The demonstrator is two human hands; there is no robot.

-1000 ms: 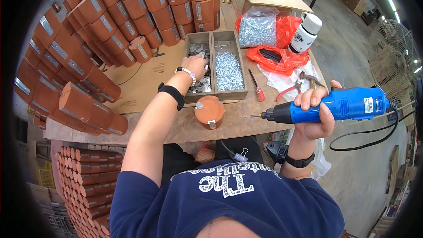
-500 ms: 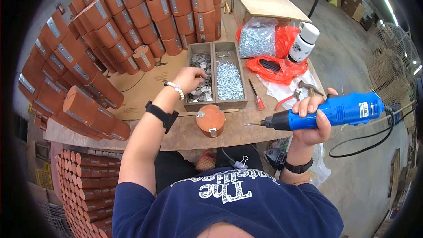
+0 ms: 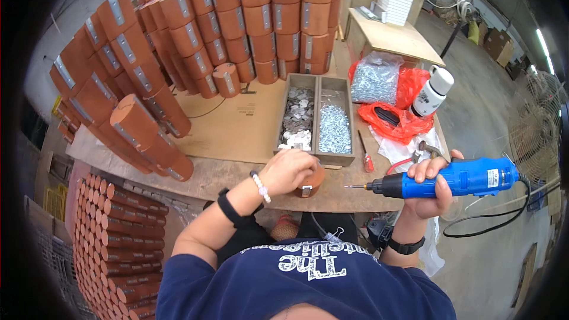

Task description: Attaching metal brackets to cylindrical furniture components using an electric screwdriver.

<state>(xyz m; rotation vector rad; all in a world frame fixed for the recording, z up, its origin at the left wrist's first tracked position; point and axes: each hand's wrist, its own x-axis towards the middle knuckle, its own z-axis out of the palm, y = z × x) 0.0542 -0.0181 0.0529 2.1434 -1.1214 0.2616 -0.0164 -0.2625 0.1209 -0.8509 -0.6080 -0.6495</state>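
Before the grey two-compartment wooden tray, the left hand, its grip unclear, half-covers a reddish-brown cylinder; right of the tray, the right hand clasps a blue electric screwdriver I'd aim clear of fingers.

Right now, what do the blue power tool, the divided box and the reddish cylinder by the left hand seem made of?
Power tool: likely hard plastic, smooth, moulded vents. Divided box: perhaps wood, dull, grey-brown. Cylinder: matt reddish surface; clay or wood, unclear.
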